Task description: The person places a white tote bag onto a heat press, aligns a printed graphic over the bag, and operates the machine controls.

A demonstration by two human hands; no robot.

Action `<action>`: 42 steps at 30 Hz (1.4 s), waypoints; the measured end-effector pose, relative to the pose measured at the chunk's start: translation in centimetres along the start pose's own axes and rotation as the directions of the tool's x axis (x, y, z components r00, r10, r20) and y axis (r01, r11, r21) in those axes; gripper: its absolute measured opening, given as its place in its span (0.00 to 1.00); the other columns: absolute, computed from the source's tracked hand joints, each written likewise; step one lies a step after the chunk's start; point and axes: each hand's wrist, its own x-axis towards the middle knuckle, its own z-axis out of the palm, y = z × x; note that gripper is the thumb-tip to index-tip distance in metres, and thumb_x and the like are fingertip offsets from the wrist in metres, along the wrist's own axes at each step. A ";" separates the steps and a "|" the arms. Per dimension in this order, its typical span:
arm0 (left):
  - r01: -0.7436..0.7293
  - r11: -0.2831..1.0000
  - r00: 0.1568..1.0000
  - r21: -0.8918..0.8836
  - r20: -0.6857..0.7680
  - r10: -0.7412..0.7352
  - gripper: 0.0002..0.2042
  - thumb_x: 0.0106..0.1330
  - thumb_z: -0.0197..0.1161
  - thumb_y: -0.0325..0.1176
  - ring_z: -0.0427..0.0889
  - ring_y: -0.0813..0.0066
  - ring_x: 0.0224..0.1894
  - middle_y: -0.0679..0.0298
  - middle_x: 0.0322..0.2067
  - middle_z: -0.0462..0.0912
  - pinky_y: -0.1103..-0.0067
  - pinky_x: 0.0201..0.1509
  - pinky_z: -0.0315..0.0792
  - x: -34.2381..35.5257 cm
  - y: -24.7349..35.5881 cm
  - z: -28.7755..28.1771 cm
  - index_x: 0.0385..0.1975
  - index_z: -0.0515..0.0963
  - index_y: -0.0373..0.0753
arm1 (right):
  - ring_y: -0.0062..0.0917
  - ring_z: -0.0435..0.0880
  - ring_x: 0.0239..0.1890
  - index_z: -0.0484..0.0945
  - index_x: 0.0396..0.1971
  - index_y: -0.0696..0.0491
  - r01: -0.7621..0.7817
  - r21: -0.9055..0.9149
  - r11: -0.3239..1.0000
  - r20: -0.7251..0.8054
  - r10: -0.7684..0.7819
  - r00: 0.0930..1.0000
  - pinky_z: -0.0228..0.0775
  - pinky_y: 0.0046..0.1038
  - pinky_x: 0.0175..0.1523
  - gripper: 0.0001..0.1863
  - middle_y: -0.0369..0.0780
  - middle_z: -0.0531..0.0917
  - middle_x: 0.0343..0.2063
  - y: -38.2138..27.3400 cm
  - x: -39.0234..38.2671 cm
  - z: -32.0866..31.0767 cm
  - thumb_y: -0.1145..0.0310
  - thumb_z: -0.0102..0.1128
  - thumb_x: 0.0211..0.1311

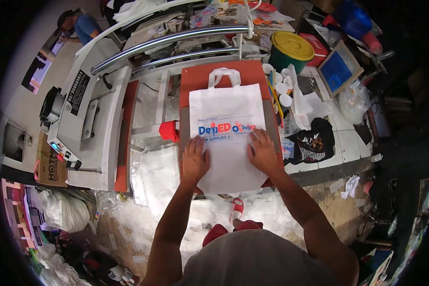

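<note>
A white cloth tote bag (231, 167) lies flat on the orange-red pad (190, 76) of a press, its handles pointing away from me. Blue and red print runs across its middle. My left hand (196, 156) rests on the bag's left edge, fingers stretched out just below the print. On the opposite edge lies my right hand (262, 151), palm down with fingers spread, its fingertips touching the right end of the print. Neither hand grips anything. Part of the pad is hidden under the bag.
The heat press head (88, 114) is swung out to the left. Chrome bars (171, 40) cross beyond the bag. To the right stand a green bucket with yellow lid (293, 47), a framed screen (339, 69) and a black printed cloth (313, 143). Another person (81, 28) is at far left.
</note>
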 end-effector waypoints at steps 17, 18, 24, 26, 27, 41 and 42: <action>0.048 0.990 0.940 -0.135 -0.328 -0.090 0.15 0.59 0.61 0.21 0.76 0.48 0.47 0.52 0.44 0.79 0.62 0.53 0.70 -5.0 -6.3 -11.7 0.47 0.73 0.36 | 0.39 0.74 0.58 0.75 0.51 0.54 -0.103 0.275 0.956 -0.399 0.211 0.893 0.67 0.38 0.60 0.16 0.48 0.76 0.53 7.6 -5.7 -8.5 0.73 0.61 0.63; 0.091 0.994 0.928 -0.058 -0.358 -0.106 0.14 0.58 0.61 0.21 0.76 0.48 0.46 0.52 0.42 0.79 0.61 0.51 0.70 -6.1 -8.1 -14.3 0.44 0.74 0.36 | 0.32 0.77 0.54 0.74 0.52 0.57 -0.104 0.435 0.895 -0.373 0.284 0.883 0.69 0.33 0.57 0.15 0.44 0.78 0.51 9.5 -8.0 -8.8 0.71 0.57 0.67; 0.453 0.828 0.789 0.331 -0.580 -0.200 0.15 0.57 0.62 0.29 0.75 0.45 0.46 0.47 0.42 0.77 0.59 0.52 0.69 -9.4 -21.3 -29.2 0.44 0.74 0.34 | 0.41 0.81 0.42 0.79 0.39 0.61 -0.604 0.020 0.796 -0.118 0.602 0.790 0.71 0.36 0.52 0.12 0.50 0.82 0.41 19.9 -28.9 -7.0 0.67 0.53 0.68; 0.569 0.697 0.767 0.436 -0.587 -0.258 0.22 0.57 0.63 0.34 0.74 0.44 0.50 0.45 0.50 0.74 0.60 0.55 0.70 -10.0 -25.2 -32.1 0.51 0.72 0.33 | 0.45 0.81 0.41 0.79 0.36 0.61 -0.616 -0.108 0.780 0.046 0.623 0.781 0.72 0.40 0.50 0.13 0.51 0.83 0.39 21.3 -36.2 -5.5 0.65 0.56 0.64; 0.578 0.576 0.793 0.578 -0.566 -0.227 0.25 0.59 0.62 0.38 0.74 0.45 0.53 0.46 0.56 0.72 0.60 0.56 0.71 -10.2 -26.9 -33.0 0.56 0.71 0.35 | 0.49 0.80 0.43 0.79 0.37 0.60 -0.700 -0.071 0.711 0.166 0.700 0.694 0.72 0.43 0.50 0.14 0.52 0.82 0.41 21.3 -39.9 -5.4 0.64 0.59 0.62; 0.621 0.572 0.757 0.536 -0.221 -0.615 0.31 0.65 0.55 0.32 0.66 0.47 0.64 0.45 0.64 0.61 0.61 0.62 0.70 -6.7 -30.7 -32.8 0.67 0.53 0.32 | 0.25 0.78 0.15 0.77 0.23 0.52 -0.997 -0.042 -0.063 0.527 0.847 -0.075 0.72 0.30 0.20 0.16 0.36 0.76 0.12 14.2 -48.8 -5.2 0.54 0.61 0.59; 0.630 0.562 0.743 0.536 -0.207 -0.636 0.31 0.65 0.55 0.32 0.66 0.47 0.64 0.45 0.64 0.61 0.61 0.62 0.70 -6.6 -30.7 -32.8 0.67 0.53 0.32 | 0.25 0.78 0.15 0.77 0.23 0.52 -0.999 -0.018 -0.034 0.537 0.843 -0.039 0.72 0.30 0.20 0.16 0.36 0.76 0.12 13.9 -48.1 -4.9 0.54 0.61 0.59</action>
